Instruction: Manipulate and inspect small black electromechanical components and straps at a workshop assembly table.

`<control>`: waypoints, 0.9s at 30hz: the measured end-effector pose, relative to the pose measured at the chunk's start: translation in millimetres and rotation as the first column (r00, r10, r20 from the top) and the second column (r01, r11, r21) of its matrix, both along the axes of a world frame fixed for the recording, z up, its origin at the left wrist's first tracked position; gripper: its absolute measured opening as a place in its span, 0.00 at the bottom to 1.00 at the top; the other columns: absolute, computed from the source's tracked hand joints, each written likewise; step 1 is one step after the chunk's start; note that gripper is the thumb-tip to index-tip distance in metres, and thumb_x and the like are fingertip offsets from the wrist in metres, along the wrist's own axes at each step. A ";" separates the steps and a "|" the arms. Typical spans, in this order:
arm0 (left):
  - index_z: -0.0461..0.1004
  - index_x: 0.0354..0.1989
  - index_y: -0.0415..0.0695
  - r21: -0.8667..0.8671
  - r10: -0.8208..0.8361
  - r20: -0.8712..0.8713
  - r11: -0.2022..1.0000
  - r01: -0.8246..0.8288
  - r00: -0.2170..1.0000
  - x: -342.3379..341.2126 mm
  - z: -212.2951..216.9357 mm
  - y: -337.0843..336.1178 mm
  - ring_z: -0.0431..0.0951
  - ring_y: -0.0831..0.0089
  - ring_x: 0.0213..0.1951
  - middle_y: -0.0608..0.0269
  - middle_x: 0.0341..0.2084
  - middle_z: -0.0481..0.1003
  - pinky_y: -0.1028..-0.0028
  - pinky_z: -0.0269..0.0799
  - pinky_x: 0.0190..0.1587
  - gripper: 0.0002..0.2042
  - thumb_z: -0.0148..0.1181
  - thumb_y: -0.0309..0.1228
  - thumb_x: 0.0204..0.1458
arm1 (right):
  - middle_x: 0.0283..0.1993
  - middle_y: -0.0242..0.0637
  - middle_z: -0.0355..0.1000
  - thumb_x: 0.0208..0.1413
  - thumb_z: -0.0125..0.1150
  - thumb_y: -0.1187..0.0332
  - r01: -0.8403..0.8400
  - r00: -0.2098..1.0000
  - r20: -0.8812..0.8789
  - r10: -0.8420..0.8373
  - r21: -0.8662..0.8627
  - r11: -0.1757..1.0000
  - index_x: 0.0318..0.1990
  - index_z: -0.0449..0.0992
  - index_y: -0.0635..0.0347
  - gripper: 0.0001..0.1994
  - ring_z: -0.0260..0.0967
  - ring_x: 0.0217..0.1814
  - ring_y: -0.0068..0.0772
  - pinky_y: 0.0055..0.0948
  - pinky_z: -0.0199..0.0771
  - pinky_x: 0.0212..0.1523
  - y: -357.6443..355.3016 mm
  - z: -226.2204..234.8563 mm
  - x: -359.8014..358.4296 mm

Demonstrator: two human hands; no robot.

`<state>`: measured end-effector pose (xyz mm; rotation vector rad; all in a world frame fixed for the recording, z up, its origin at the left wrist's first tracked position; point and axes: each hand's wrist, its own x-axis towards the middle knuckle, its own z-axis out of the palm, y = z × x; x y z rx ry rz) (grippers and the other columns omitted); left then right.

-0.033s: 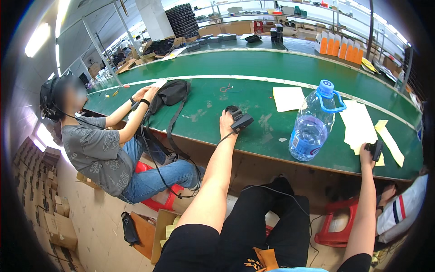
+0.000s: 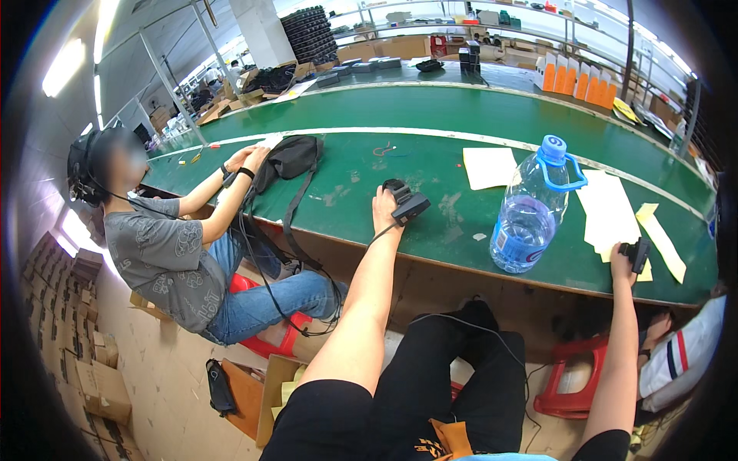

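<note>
we hold a small black device in each hand. left hand (image 2: 384,209) clamps a black handheld unit (image 2: 407,204) left of the water bottle (image 2: 530,209); right hand (image 2: 621,261) clamps a black clip-like piece (image 2: 639,253) right of the bottle; hands well apart, left marginally nearer.

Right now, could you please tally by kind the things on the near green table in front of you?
Black handheld devices: 2, one in the left hand at, one in the right hand at
Water bottle: 1
Black bag: 1
Paper sheets: 2, at and
Yellow strip: 1
Total: 7
</note>
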<state>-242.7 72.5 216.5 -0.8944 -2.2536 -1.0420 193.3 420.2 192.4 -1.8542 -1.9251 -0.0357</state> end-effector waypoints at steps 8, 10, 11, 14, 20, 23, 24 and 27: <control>0.67 0.32 0.36 -0.059 0.057 -0.017 0.997 -0.058 0.998 3.1 -1.6 1.9 0.67 0.51 0.39 0.45 0.40 0.66 0.63 0.64 0.43 0.14 0.59 0.28 0.35 | 0.51 0.49 0.62 0.46 0.44 0.46 0.048 0.998 0.039 -0.051 0.068 0.997 0.50 0.64 0.61 0.30 0.60 0.53 0.47 0.38 0.60 0.53 12.8 -12.2 6.7; 0.68 0.32 0.36 -0.052 0.071 -0.053 0.996 -0.074 0.996 -1.7 -6.6 -0.2 0.67 0.51 0.39 0.45 0.40 0.66 0.63 0.64 0.43 0.14 0.59 0.28 0.35 | 0.51 0.48 0.63 0.46 0.45 0.46 0.036 0.999 0.031 -0.038 0.078 0.996 0.49 0.64 0.61 0.29 0.60 0.53 0.47 0.38 0.61 0.53 13.5 -14.2 4.5; 0.68 0.32 0.36 -0.055 0.070 -0.052 0.996 -0.073 0.996 -1.1 -6.1 0.0 0.67 0.51 0.39 0.45 0.39 0.66 0.63 0.65 0.42 0.14 0.59 0.28 0.35 | 0.51 0.48 0.63 0.46 0.45 0.47 0.033 0.999 0.030 -0.036 0.084 0.996 0.49 0.64 0.61 0.29 0.61 0.52 0.47 0.38 0.61 0.53 14.1 -14.9 5.1; 0.68 0.31 0.36 -0.076 0.049 -0.061 0.996 -0.054 0.997 2.3 -1.2 -0.2 0.67 0.51 0.39 0.47 0.38 0.66 0.63 0.65 0.40 0.14 0.59 0.29 0.35 | 0.50 0.48 0.64 0.46 0.45 0.47 0.026 0.999 0.025 -0.029 0.102 0.994 0.49 0.65 0.60 0.29 0.61 0.52 0.47 0.38 0.61 0.52 15.0 -15.5 7.0; 0.68 0.32 0.38 -0.049 0.034 0.013 0.998 -0.034 0.999 4.5 2.7 -1.9 0.67 0.52 0.38 0.49 0.36 0.67 0.62 0.64 0.40 0.12 0.57 0.28 0.37 | 0.50 0.48 0.64 0.46 0.45 0.47 -0.021 0.998 0.060 0.017 0.067 0.998 0.49 0.65 0.60 0.28 0.61 0.52 0.47 0.38 0.60 0.53 7.4 -6.9 3.2; 0.67 0.33 0.40 -0.076 0.010 -0.013 0.997 -0.011 1.000 10.6 9.9 -3.6 0.67 0.52 0.37 0.51 0.36 0.67 0.62 0.64 0.41 0.12 0.55 0.27 0.38 | 0.51 0.49 0.63 0.47 0.44 0.47 -0.013 0.998 0.054 0.011 0.045 0.999 0.49 0.64 0.61 0.29 0.60 0.53 0.47 0.38 0.59 0.54 9.5 -7.5 5.1; 0.67 0.33 0.40 -0.100 0.001 -0.066 0.995 -0.008 0.998 12.4 11.4 -3.3 0.67 0.53 0.37 0.52 0.36 0.67 0.62 0.64 0.41 0.12 0.55 0.27 0.37 | 0.51 0.49 0.62 0.47 0.44 0.47 -0.005 0.999 0.039 0.004 0.035 0.999 0.50 0.64 0.61 0.29 0.59 0.54 0.47 0.38 0.59 0.54 10.6 -7.7 6.7; 0.67 0.33 0.41 -0.112 0.014 -0.063 0.993 -0.021 0.998 9.2 9.1 -3.3 0.67 0.53 0.37 0.53 0.36 0.67 0.63 0.64 0.40 0.12 0.56 0.27 0.37 | 0.52 0.49 0.61 0.48 0.43 0.47 -0.013 0.998 0.062 0.012 0.021 1.000 0.50 0.63 0.61 0.29 0.58 0.55 0.48 0.39 0.57 0.55 7.2 -3.8 5.2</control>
